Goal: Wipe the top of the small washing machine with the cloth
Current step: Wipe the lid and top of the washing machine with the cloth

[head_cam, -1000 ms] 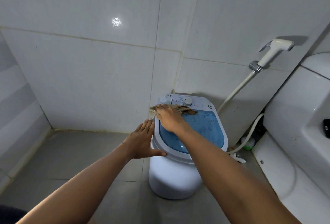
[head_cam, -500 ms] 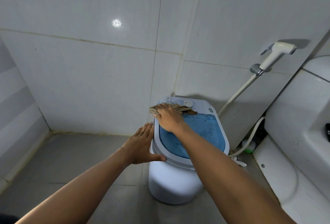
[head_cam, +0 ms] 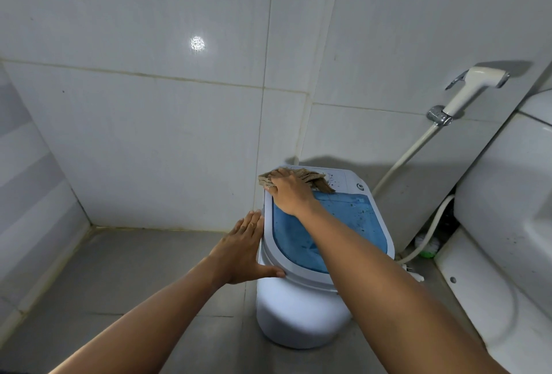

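Grey tiled floor (head_cam: 119, 278) carries small white washing machine (head_cam: 298, 320); toilet base (head_cam: 478, 308) beside it.

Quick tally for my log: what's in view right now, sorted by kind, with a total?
Washing machines: 1, small washing machine
Cloths: 1, brown cloth on its back panel
Hands: 2, right hand pressing the cloth, left hand flat against the machine's side
Sprayers: 1, white spray handle on the wall
Hoses: 1, hose
Total: 6
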